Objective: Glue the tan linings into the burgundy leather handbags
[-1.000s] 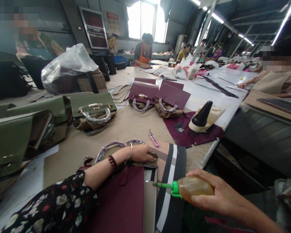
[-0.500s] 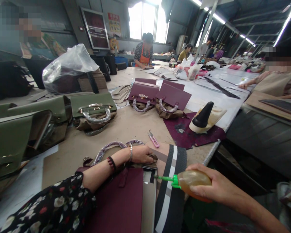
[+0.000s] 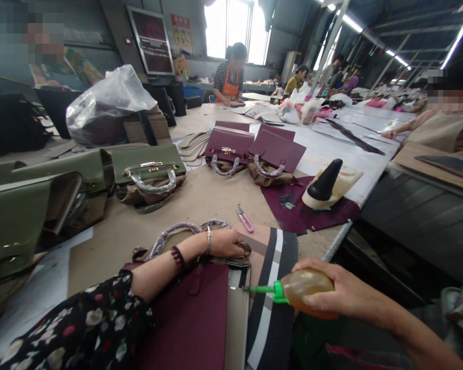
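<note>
A burgundy handbag lies in front of me, its plastic-wrapped handles toward the far side. My left hand is closed on the brown lining at the bag's far right corner. My right hand grips a squeeze bottle of amber liquid with a green nozzle, held on its side. The nozzle tip is at the bag's right edge, by the pale inner panel; whether it touches cannot be told. Under that edge lies a striped black, white and tan piece.
Pink thread snips lie beyond the bag. A black cone stands on a pale base at the right. Burgundy bags and green bags stand farther back. Co-workers are at the far table and the right side.
The bottle's nozzle has moved slightly toward me along the bag's right edge. My left hand has stayed on the lining.
</note>
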Action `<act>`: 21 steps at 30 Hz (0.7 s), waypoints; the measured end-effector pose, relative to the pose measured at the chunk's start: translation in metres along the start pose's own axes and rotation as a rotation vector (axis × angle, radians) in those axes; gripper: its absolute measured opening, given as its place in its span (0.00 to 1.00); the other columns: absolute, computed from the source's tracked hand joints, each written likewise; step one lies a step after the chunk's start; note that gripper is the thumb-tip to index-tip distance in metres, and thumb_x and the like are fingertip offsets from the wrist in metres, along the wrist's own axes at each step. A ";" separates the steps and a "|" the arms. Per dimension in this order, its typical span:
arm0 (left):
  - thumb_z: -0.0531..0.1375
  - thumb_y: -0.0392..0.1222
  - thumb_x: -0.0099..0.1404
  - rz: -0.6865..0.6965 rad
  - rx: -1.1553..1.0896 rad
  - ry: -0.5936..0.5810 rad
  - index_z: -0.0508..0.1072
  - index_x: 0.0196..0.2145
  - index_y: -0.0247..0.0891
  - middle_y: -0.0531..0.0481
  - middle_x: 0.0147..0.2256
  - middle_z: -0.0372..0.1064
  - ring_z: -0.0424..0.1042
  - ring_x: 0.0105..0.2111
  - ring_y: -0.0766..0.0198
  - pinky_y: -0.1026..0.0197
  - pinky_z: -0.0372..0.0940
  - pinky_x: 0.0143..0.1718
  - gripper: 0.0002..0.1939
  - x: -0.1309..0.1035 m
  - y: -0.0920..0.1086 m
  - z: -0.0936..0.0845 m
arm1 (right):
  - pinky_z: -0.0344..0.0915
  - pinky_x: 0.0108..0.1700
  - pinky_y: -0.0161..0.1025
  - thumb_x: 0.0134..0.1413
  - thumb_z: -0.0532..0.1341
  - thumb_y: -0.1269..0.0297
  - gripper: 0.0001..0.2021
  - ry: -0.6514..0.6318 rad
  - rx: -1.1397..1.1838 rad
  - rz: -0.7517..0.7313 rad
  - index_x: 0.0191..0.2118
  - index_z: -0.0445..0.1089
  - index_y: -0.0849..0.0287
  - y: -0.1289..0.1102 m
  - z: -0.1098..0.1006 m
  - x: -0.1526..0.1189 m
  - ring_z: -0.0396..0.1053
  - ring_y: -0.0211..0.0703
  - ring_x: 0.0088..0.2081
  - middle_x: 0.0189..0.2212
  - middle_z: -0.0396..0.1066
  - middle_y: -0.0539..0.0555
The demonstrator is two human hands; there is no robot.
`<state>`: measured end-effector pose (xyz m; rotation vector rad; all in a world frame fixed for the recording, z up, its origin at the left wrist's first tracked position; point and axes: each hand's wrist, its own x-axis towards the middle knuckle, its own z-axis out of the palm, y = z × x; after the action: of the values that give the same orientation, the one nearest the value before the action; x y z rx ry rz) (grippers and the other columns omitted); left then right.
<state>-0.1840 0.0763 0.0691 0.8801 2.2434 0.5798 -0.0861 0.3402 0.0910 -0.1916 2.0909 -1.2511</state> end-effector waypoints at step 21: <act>0.53 0.42 0.62 0.023 0.113 0.018 0.72 0.29 0.34 0.56 0.20 0.59 0.59 0.22 0.69 0.69 0.52 0.23 0.12 -0.003 0.001 0.000 | 0.59 0.29 0.31 0.36 0.65 0.57 0.24 -0.145 0.078 0.099 0.43 0.66 0.60 -0.001 0.032 -0.026 0.63 0.39 0.31 0.31 0.67 0.50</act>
<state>-0.1815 0.0750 0.0712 0.9613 2.3037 0.4774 -0.0469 0.3278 0.0949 -0.1377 1.9020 -1.2206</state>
